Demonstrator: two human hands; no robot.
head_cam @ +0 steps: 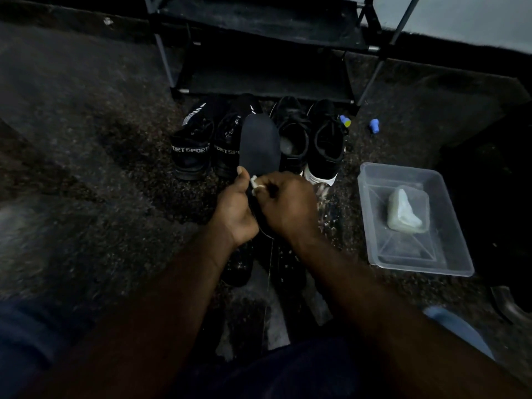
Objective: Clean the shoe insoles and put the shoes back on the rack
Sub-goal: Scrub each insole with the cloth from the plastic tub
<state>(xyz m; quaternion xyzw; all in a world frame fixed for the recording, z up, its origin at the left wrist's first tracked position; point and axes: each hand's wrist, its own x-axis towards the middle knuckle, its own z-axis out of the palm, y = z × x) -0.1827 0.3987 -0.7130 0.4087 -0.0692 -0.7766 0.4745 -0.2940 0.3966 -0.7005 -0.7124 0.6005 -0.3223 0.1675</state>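
Four black shoes (193, 151) are standing side by side just in front of the shoe rack (259, 38), blocking the straight way in to its bottom shelf. The insole (259, 142) is screening the middle two shoes. The left hand (236, 208) is gripping it upright and the right hand (288, 205) is pinching a small white piece (254, 182) against it. On the right a clear tub (414, 266) is taking up floor (a pale lump (406, 211) is lying inside). Carpet (86, 125) is lying open on the left and running as a narrow strip between shoes and tub.
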